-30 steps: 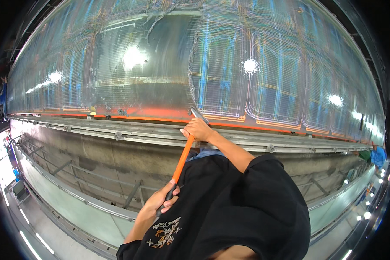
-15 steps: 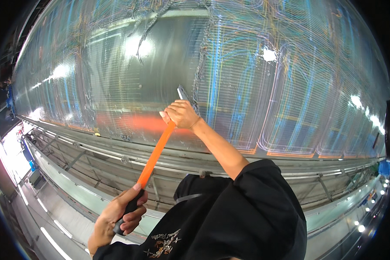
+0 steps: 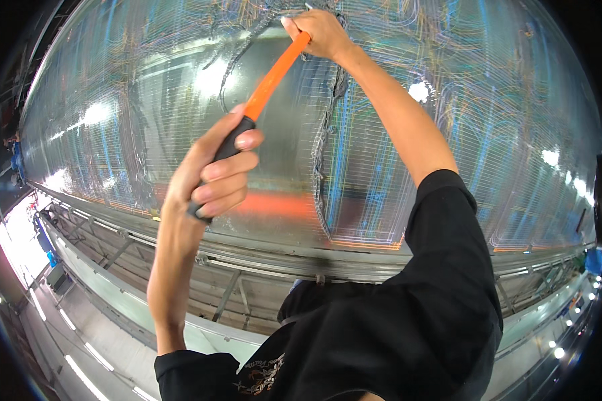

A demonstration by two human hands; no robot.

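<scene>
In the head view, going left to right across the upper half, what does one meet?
Bright lamp reflection on the shiny wired panel → left hand gripping the black handle of the orange tool → right hand at the tool's upper end → dark wire bundle → right forearm → another lamp reflection.

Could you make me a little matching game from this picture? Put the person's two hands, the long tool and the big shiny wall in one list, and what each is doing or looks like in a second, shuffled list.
Things:
1. left hand
2. right hand
3. long tool with an orange shaft and a black grip
4. large shiny metal panel covered in fine wires

Descriptions:
A. reflects bright lights
B. wrapped around the black grip at the lower end
C. runs slantwise between the two hands
D. closed on the orange upper end, high against the wires

Pairs: 1-B, 2-D, 3-C, 4-A
</scene>
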